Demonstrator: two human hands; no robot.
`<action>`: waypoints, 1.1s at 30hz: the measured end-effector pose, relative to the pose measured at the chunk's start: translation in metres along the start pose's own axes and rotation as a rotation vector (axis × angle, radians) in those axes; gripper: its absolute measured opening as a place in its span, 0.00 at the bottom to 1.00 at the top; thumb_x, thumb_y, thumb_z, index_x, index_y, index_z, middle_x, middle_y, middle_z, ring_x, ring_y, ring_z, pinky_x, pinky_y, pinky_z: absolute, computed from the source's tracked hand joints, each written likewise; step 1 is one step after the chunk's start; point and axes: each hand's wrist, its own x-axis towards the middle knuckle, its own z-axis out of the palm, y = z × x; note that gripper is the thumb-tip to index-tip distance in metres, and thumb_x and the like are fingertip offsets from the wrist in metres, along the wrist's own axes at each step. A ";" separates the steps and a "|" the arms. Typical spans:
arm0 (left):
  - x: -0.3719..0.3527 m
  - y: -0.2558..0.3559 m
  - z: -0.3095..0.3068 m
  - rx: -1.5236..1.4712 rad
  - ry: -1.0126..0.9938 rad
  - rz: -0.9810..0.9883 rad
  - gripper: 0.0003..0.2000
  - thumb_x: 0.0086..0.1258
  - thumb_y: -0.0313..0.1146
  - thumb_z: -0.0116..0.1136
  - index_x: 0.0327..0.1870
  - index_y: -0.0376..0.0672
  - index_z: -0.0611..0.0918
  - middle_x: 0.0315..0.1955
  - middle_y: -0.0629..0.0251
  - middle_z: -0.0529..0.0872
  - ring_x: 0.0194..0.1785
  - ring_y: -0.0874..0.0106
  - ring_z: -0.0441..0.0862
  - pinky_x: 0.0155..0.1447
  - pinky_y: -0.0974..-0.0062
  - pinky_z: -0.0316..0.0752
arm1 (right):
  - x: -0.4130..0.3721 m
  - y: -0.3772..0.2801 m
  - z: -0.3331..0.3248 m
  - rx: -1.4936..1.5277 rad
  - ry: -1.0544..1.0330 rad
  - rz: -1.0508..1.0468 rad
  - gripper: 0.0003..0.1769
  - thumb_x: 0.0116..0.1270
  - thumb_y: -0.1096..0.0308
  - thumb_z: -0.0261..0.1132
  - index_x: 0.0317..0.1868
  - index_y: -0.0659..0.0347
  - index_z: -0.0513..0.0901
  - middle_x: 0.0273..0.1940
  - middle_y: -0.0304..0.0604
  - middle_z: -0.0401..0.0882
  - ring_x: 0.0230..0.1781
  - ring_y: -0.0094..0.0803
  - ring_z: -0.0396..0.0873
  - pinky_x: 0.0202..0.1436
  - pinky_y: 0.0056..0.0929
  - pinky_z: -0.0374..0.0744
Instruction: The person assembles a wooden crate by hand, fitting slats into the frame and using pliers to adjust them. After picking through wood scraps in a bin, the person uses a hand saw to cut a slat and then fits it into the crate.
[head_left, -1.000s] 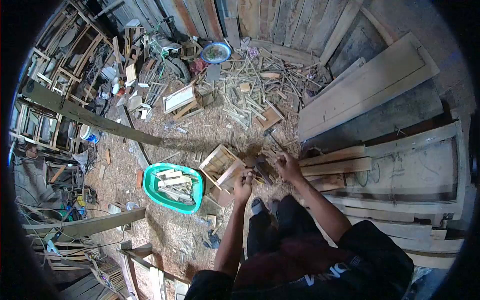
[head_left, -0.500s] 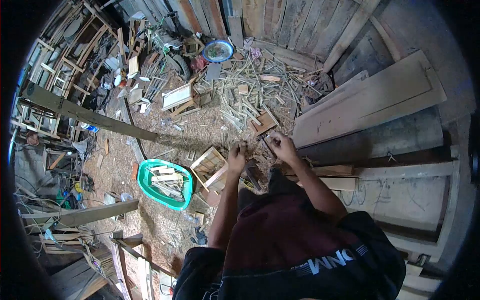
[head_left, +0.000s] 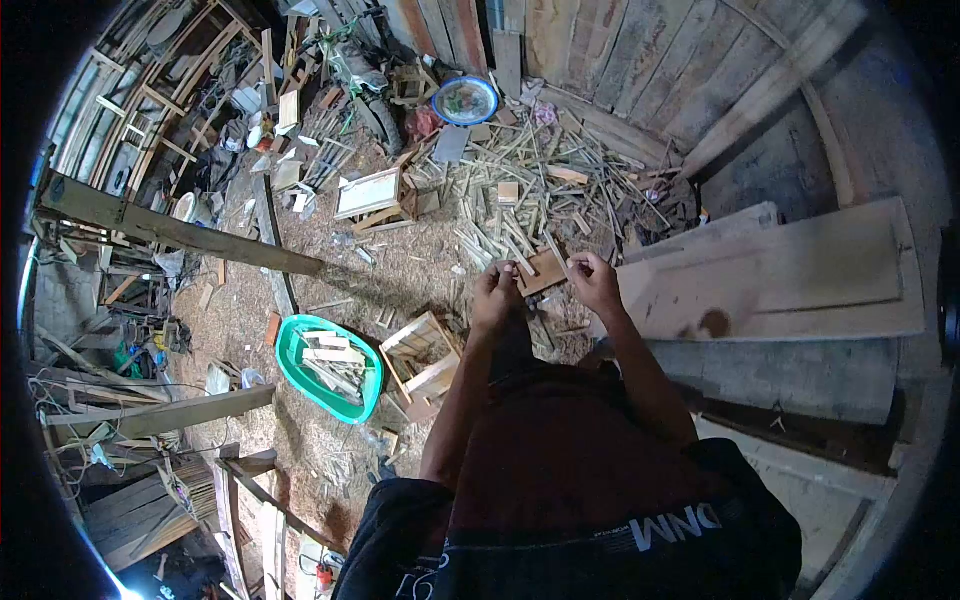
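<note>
A wood strip touches or nearly touches the right hand, slim and pale; this hand and the left hand curl loosely, hold unclear.

Dim, uneven light, brightest over the pale floor; soft shadows on it, dark corners; a small white-blue glare at lower left; strong fisheye bending, black rounded edges, fine detail slightly soft
</note>
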 end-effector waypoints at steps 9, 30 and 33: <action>0.215 0.054 0.004 0.162 -0.091 0.014 0.17 0.77 0.44 0.52 0.53 0.39 0.81 0.41 0.66 0.86 0.43 0.74 0.81 0.45 0.74 0.75 | 0.202 0.023 0.044 0.071 0.090 0.115 0.10 0.67 0.65 0.65 0.44 0.62 0.83 0.37 0.45 0.85 0.40 0.36 0.85 0.44 0.35 0.80; 0.547 -0.161 0.143 0.193 0.030 -0.289 0.13 0.76 0.38 0.55 0.47 0.35 0.80 0.32 0.64 0.83 0.36 0.75 0.78 0.45 0.75 0.74 | 0.499 0.322 -0.003 -0.165 -0.033 0.358 0.09 0.67 0.66 0.67 0.41 0.62 0.84 0.33 0.43 0.85 0.35 0.31 0.84 0.41 0.30 0.81; 0.609 -0.248 0.184 0.350 0.043 -0.239 0.13 0.75 0.38 0.56 0.48 0.36 0.80 0.32 0.66 0.83 0.32 0.76 0.76 0.39 0.75 0.73 | 0.555 0.413 0.012 -0.188 -0.078 0.421 0.08 0.65 0.69 0.68 0.41 0.64 0.83 0.34 0.47 0.86 0.37 0.38 0.86 0.43 0.34 0.82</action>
